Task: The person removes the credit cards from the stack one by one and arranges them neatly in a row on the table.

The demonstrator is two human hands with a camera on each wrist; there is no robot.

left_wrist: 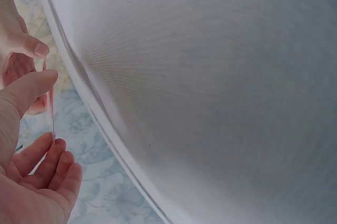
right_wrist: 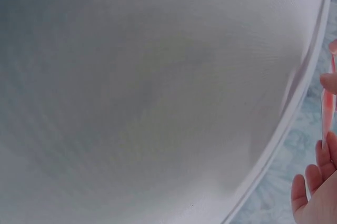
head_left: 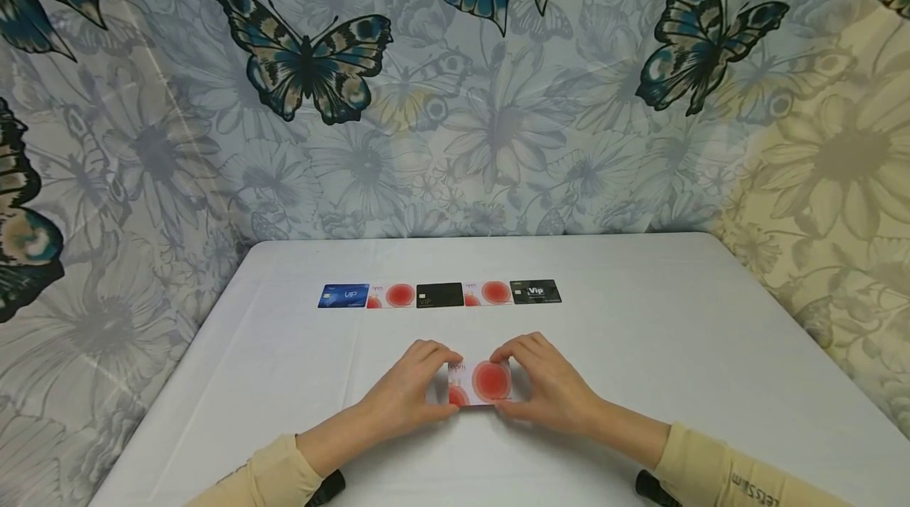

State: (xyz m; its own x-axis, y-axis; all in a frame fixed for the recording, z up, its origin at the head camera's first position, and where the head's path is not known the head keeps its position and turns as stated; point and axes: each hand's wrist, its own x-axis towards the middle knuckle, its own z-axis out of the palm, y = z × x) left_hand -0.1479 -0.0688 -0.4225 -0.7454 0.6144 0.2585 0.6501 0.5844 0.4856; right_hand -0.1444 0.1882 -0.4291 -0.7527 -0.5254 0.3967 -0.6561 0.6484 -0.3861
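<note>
Cards [head_left: 439, 294], five, already lay in a row beyond the hands. Left hand [head_left: 410, 388] and right hand [head_left: 547, 387] pinched a sixth, the red-circle card [head_left: 480, 383], between them; probably still to join the row.

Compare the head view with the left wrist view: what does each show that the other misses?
Head only: a row of five cards farther up the table and the face of the red-and-white card that both hands pinch. Left wrist only: that card edge-on between thumb and fingers. Both: the left hand, the right hand and the white table.
</note>
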